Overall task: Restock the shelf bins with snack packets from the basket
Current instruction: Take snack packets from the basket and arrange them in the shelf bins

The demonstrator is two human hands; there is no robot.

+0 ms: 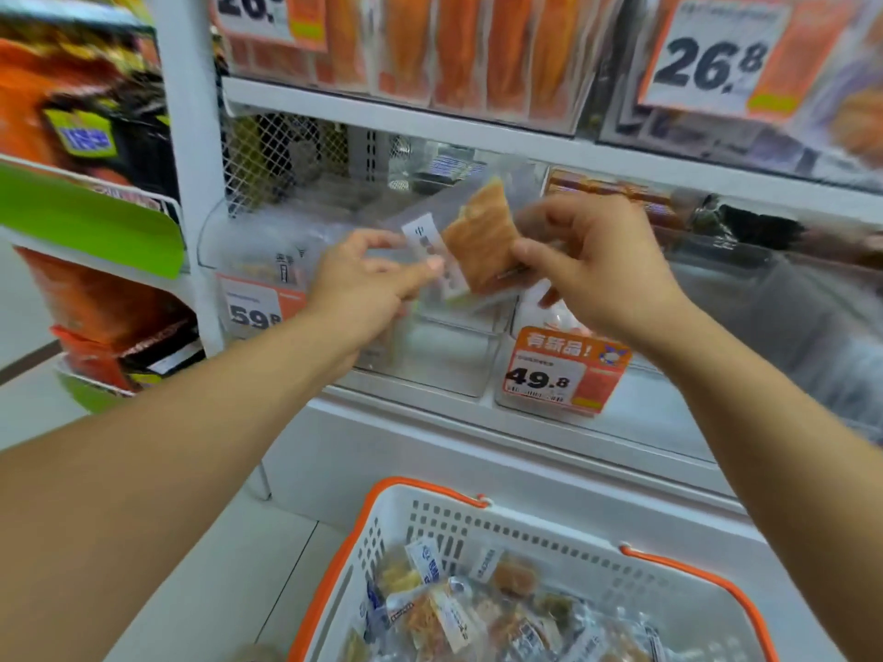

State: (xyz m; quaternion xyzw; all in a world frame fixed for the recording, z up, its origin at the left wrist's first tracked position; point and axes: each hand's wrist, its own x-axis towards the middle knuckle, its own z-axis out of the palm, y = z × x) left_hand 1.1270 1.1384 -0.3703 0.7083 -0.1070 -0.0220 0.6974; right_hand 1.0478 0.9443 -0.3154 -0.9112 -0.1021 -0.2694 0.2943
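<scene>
both hands are raised in front of the middle shelf [478, 131], holding one clear packet [480, 241] between them; the packet has a tan, flat snack inside and a white label strip on its left side, and it sits tilted in the air just above the clear bin [444, 355]; the right hand [597, 269] grasps the packet's right edge, thumb in front and fingers curled behind; the left hand [368, 279] pinches the packet's left side near the label, thumb stretched along the front; whether the packet touches the bin i cannot tell, as the plastic is clear and blurred; left of that bin stands another clear bin [258, 246] with pale packets in it and a tag [258, 308] reading 59.8; to the right a tag [564, 370] reading 49.8 hangs on the next bin's front; the shelf above holds orange packs [458, 45] and a tag [712, 54] reading 26.8; below, near the frame's bottom edge, the white basket [478, 523] with orange handles stands well apart from the hands, with a heap of small packets [458, 613] inside; at far left a side rack [86, 217] with a green strip carries orange bags.
</scene>
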